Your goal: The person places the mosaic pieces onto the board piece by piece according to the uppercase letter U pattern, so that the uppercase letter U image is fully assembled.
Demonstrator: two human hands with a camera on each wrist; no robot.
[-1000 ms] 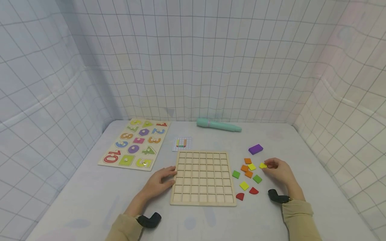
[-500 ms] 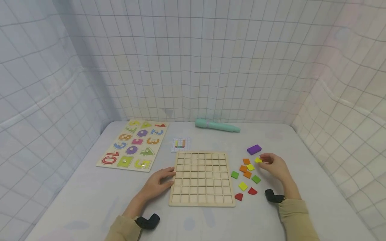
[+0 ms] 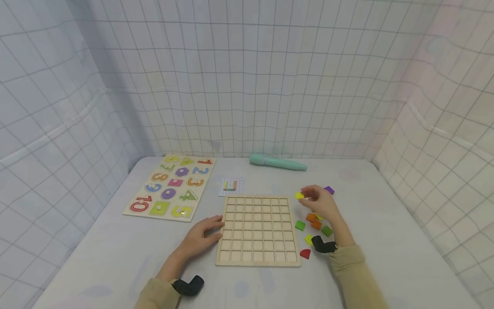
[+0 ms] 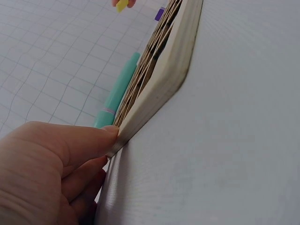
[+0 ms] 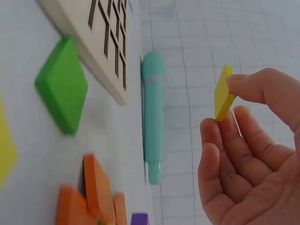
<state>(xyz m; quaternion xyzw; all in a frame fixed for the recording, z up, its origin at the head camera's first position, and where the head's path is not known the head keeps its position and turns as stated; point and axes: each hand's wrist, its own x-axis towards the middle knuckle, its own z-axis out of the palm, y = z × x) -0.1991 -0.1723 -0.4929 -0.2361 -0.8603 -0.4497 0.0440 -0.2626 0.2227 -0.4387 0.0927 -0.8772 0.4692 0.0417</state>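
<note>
My right hand (image 3: pixel 321 203) pinches a yellow square tile (image 5: pixel 224 93) between thumb and fingertips, raised just right of the wooden grid board's (image 3: pixel 257 262) far right corner. The other fingers are bent loosely below it in the right wrist view. My left hand (image 3: pixel 198 237) rests at the board's left edge, fingers relaxed and thumb tip touching the rim. Below the right hand lie loose tiles: green squares (image 3: pixel 300 225), orange squares (image 3: pixel 316 225), another yellow square (image 3: pixel 309 239) and a red quarter-round piece (image 3: pixel 305 254). The wrist and sleeve hide part of this group.
A small pattern card (image 3: pixel 231 187) lies behind the board. The number puzzle (image 3: pixel 168 194) stands off to the left, and a teal pen-shaped object (image 3: pixel 277 162) lies along the back. Behind the right hand, a purple block (image 3: pixel 329 190) shows partly. Gridded cloth walls (image 3: pixel 247 94) surround the table.
My right hand has carried the yellow tile left and away from me, from beyond the loose tiles to near the board's far right corner. The left hand has stayed at the board's edge.
</note>
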